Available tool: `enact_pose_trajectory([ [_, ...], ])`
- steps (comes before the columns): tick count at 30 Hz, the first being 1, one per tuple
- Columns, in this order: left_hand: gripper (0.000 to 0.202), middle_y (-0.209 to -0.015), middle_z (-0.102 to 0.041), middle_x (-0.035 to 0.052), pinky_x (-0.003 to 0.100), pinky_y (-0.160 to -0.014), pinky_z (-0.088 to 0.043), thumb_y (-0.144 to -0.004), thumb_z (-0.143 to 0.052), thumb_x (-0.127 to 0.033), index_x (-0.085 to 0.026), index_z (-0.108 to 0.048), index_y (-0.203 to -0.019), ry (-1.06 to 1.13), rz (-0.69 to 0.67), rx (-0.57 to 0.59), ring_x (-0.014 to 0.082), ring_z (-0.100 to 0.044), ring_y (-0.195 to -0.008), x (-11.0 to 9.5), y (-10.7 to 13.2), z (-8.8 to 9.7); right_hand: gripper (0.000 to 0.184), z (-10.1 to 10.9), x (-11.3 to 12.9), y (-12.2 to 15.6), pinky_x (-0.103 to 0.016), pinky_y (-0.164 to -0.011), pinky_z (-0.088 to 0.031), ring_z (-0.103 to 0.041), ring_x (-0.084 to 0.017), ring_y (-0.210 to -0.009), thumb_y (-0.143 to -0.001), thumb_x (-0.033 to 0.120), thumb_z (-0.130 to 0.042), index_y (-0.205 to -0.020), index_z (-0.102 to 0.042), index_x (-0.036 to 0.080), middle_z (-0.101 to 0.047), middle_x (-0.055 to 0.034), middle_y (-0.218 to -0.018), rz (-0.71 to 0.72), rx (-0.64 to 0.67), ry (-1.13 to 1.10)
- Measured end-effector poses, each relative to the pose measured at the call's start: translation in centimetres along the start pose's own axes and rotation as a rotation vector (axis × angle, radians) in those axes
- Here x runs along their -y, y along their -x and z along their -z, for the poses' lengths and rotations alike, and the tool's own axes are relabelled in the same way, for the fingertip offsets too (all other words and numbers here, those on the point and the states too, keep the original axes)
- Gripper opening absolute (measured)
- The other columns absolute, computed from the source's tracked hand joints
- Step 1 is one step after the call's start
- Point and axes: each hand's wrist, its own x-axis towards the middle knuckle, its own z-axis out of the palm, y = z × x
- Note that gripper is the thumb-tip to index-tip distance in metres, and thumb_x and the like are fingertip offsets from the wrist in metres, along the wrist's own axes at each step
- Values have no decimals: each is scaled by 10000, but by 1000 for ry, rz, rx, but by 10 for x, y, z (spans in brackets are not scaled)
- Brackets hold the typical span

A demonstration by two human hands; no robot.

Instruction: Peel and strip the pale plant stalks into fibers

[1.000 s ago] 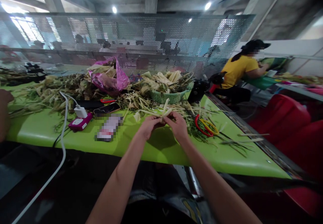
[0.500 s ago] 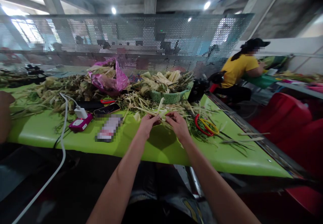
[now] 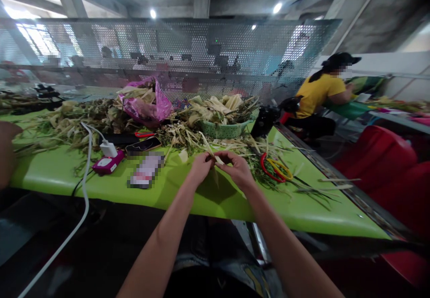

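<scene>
Both hands meet over the front of the green table (image 3: 188,199), pinching pale dried husk strips (image 3: 207,144) that look like corn husk. My left hand (image 3: 201,168) is closed on the strips from the left, and one end sticks up above its fingers. From the right, my right hand (image 3: 238,168) grips the same strips between thumb and fingers. Another strip end hangs down between the hands. Just beyond lie loose husk strips and stalks (image 3: 181,136). Scissors with red and yellow handles (image 3: 275,168) rest to the right of my right hand, partly on green stems.
A green basket (image 3: 223,130) full of husks stands behind, beside a purple bag (image 3: 161,107). Left are a phone (image 3: 146,170), a dark phone (image 3: 144,145), a purple power adapter (image 3: 107,162) and a white cable (image 3: 85,199). A person in yellow (image 3: 316,92) sits at right, near red chairs (image 3: 376,150).
My hands have turned the husk strips: the upright end now leans left, and a strip end hangs below my fingers. My right hand's fingers have curled over more.
</scene>
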Motion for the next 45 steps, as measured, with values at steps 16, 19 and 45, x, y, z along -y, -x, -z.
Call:
enact_pose_trajectory([
  [16,164,-730,-591,10,220,-621,-373,-757,-568,-304,-153,-615,-801,7,-25,14,115,-484,-660,-4,4,-2,208,-1,-6,-1,-322,-735,-487,-572,-158,-731,-749,317,-659,-899,-573,201,-601,-22,-830,19,-170,-129],
  [19,173,-709,-575,1,220,-604,-372,-744,-583,-328,-160,-605,-780,26,21,-24,109,-474,-638,-6,6,-2,193,-1,-10,-1,-319,-700,-477,-563,-162,-698,-730,331,-687,-838,-602,196,-605,-22,-782,43,-195,30],
  [45,134,-677,-621,53,306,-691,-411,-712,-524,-219,-167,-641,-675,-504,-129,95,190,-513,-648,-7,10,-5,259,0,-13,-3,-279,-600,-433,-531,-144,-619,-649,355,-749,-754,-571,199,-585,13,-678,-28,-172,36],
])
